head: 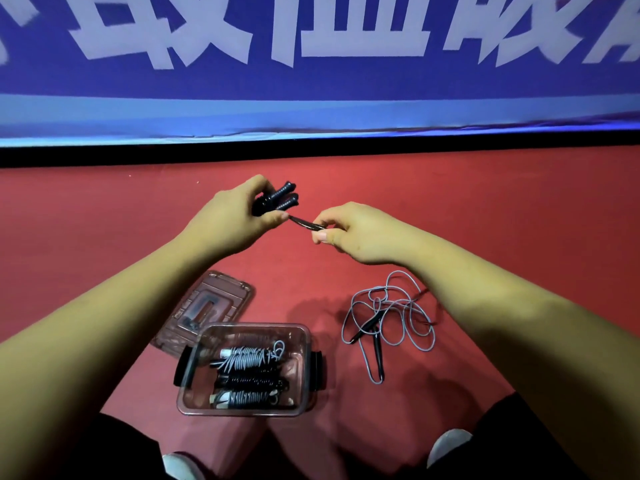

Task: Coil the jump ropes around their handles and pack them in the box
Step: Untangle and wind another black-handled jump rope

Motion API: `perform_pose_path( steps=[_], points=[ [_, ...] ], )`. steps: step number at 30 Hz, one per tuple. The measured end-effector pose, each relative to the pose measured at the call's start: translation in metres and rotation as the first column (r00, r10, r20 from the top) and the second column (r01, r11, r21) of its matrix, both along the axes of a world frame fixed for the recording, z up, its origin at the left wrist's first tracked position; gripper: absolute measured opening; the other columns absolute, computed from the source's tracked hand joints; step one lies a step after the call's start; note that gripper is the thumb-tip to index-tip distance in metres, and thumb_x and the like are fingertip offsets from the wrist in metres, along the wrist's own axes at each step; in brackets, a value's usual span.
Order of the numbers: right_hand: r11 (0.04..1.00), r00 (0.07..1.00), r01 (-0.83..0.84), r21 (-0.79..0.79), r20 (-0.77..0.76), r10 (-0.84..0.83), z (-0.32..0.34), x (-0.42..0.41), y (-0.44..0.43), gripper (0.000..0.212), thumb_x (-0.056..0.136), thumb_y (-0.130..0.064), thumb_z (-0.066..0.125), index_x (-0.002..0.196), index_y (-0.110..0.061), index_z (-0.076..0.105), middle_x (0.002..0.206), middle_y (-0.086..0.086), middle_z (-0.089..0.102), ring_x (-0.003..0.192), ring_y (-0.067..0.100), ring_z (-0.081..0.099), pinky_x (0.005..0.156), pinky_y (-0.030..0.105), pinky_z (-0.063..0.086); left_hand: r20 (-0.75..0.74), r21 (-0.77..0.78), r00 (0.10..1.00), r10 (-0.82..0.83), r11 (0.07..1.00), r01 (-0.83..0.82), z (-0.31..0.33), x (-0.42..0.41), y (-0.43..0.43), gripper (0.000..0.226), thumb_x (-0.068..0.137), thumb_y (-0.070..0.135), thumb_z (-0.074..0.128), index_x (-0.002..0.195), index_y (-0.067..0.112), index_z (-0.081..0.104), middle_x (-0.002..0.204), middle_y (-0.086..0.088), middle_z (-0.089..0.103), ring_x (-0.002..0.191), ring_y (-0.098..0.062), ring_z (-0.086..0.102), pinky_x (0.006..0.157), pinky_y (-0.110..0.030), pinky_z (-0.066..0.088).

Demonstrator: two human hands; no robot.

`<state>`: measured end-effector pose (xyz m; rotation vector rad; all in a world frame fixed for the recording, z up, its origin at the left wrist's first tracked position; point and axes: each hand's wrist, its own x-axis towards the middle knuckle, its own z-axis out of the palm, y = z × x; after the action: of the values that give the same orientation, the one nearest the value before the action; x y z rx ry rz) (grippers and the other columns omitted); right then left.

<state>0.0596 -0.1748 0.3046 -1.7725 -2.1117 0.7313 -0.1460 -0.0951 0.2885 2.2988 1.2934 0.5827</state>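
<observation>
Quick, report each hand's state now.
Left hand: closed, holding the handles.
Right hand: closed, pinching the rope.

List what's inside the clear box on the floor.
The clear box holds three coiled jump ropes lying side by side. Whether anything lies beneath them cannot be seen; the bundles cover that part of its bottom.

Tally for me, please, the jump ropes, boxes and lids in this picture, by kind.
Coiled ropes in the box: 3
Held rope, gripped by left hand, pinched by right hand: 1
Loose rope: 1
Box: 1
Lid: 1
Total: 7
</observation>
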Motion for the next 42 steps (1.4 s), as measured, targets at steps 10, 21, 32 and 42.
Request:
perform_pose_path(
  steps=[10,21,32,42],
  points=[
    [0.999,0.996,0.007,0.048,0.089,-0.011,0.01,-0.015,-0.009,0.025,0.087,-0.025,0.065,0.074,-0.005,0.069,0.06,0.009,0.051,0.054,0.019,0.04,0.05,0.03,0.03,-0.402,0.065,0.907,-0.124,0.984,0.164,-0.027,0.015,-0.006,0.035,0.087,0.055,0.063,0.114,0.036,0.054,0.108,0.001,0.071,0.101,-0.03,0.066,0.077,-0.037,0.052],
    [0.986,0.978,0.162,-0.045,-0.127,-0.167,0.02,0.015,-0.005,0.036,0.086,-0.034,0.071,0.061,-0.01,0.063,0.036,0.002,0.041,0.032,0.014,0.035,0.038,0.018,0.028,-0.19,-0.097,0.863,-0.468,0.884,0.458,-0.019,0.033,-0.048,0.036,0.077,0.073,0.059,0.084,0.038,0.06,0.059,0.012,0.056,0.057,-0.008,0.053,0.056,-0.021,0.04],
    [0.98,0.943,0.199,0.015,-0.274,-0.187,0.006,0.031,0.004,0.043,0.089,-0.046,0.066,0.058,-0.016,0.06,0.042,-0.002,0.035,0.041,0.014,0.028,0.046,0.025,0.023,0.355,-0.344,0.874,-0.331,0.823,0.452,-0.008,0.036,-0.062,0.029,0.096,0.044,0.052,0.082,0.019,0.058,0.06,-0.004,0.057,0.047,-0.022,0.051,0.045,-0.037,0.039],
    [0.993,0.893,0.088,-0.073,-0.435,-0.111,-0.004,0.014,0.007,0.031,0.099,-0.034,0.053,0.092,-0.009,0.07,0.06,0.01,0.035,0.043,0.015,0.031,0.042,0.021,0.029,0.617,-0.388,0.784,0.06,0.891,0.237,0.012,0.024,-0.041,0.02,0.104,0.033,0.046,0.111,0.03,0.064,0.066,-0.01,0.058,0.05,-0.022,0.049,0.044,-0.023,0.035]
  ],
)
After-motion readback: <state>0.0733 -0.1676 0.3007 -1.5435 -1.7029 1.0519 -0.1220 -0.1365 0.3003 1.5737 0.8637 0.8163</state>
